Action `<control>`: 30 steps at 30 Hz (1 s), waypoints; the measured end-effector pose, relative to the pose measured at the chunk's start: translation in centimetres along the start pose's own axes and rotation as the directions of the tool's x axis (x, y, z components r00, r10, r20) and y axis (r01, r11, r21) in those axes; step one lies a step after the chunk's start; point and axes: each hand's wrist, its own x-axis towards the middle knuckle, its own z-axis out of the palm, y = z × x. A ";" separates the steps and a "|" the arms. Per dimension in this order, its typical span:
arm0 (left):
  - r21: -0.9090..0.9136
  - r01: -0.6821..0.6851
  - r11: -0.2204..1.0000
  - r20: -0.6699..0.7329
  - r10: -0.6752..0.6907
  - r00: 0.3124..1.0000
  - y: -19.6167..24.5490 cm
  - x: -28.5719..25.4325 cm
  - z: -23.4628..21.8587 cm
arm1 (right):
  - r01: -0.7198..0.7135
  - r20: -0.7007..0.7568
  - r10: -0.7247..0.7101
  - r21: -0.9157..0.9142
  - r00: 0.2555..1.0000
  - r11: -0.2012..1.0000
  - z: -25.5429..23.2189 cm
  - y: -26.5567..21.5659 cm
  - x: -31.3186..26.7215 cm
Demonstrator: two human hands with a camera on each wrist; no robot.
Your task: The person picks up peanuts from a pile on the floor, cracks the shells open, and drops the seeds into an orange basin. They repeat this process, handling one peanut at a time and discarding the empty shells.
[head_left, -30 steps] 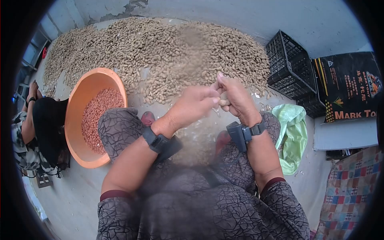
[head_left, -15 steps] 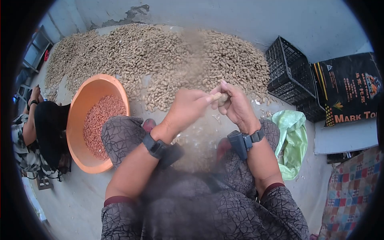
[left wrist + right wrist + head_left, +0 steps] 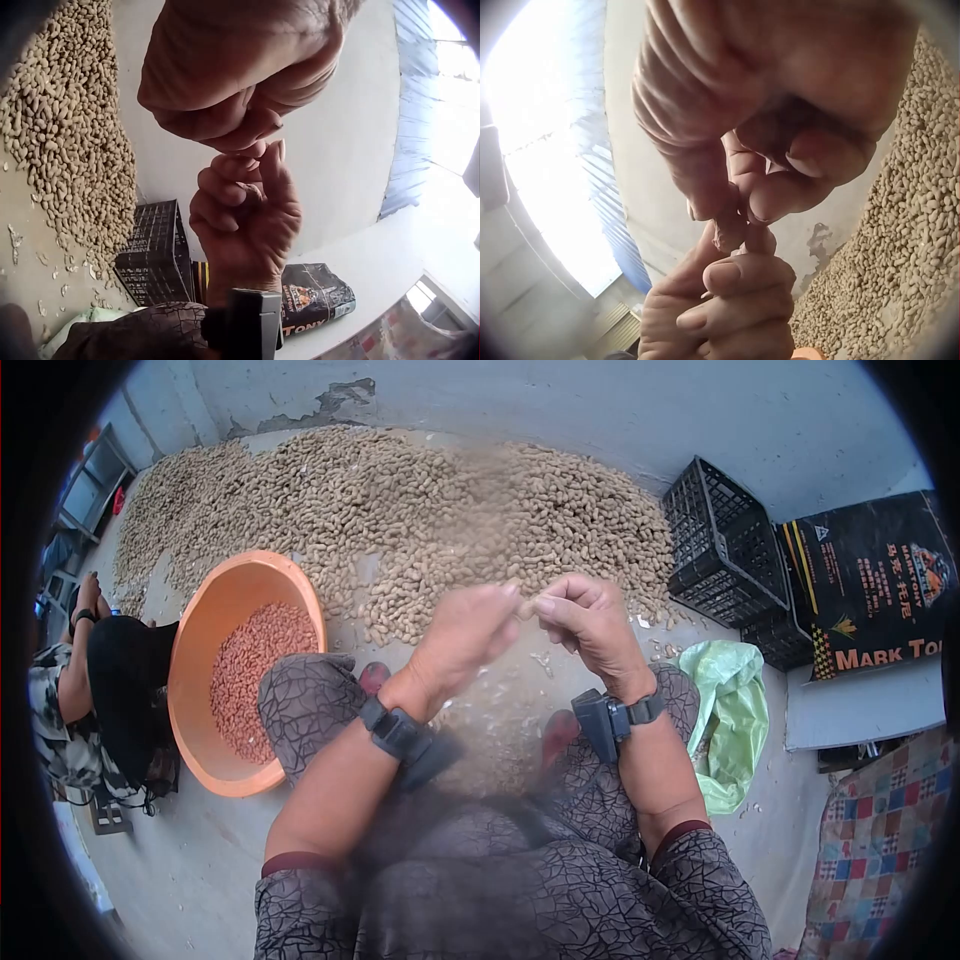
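Observation:
Fingertips of the left hand [image 3: 462, 638] and right hand [image 3: 598, 632] meet over the floor in the head view, with a peanut [image 3: 526, 608] between them. From the right wrist, the peanut [image 3: 730, 231] shows pinched by the right hand [image 3: 772, 97] above, while the thumb and fingers of the left hand [image 3: 727, 307] grip its lower end. In the left wrist view the left hand [image 3: 240, 67] is uppermost and the right hand [image 3: 247, 225] has its fingers curled; the peanut is mostly hidden there.
Unshelled peanuts [image 3: 400, 510] lie heaped along the wall. An orange basin [image 3: 185, 690] at left holds reddish kernels [image 3: 255, 680]. Black crates [image 3: 725, 540], a green bag [image 3: 735, 700] and a printed black sack [image 3: 870, 580] are at right. Another person [image 3: 75, 685] sits far left.
The right fingers have curled in closer around their end of the peanut, and less of the peanut shows. The left hand has stayed near it. The head view has shifted slightly.

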 end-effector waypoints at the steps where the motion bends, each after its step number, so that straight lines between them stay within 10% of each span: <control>1: 0.008 0.021 1.000 0.002 -0.021 1.000 0.0 0.0 0.0 | 0.009 -0.017 -0.010 -0.058 1.000 0.998 0.0 -0.2 -0.1; 14: -0.176 0.022 0.984 0.233 0.020 0.972 0.7 -0.7 1.7 | 0.016 0.009 -0.017 0.044 1.000 0.999 0.5 -1.3 -0.7; 30: 0.199 -0.285 0.938 0.161 0.255 0.953 0.5 -1.1 2.8 | -0.083 0.183 0.009 0.405 0.983 0.911 1.4 -0.8 -1.3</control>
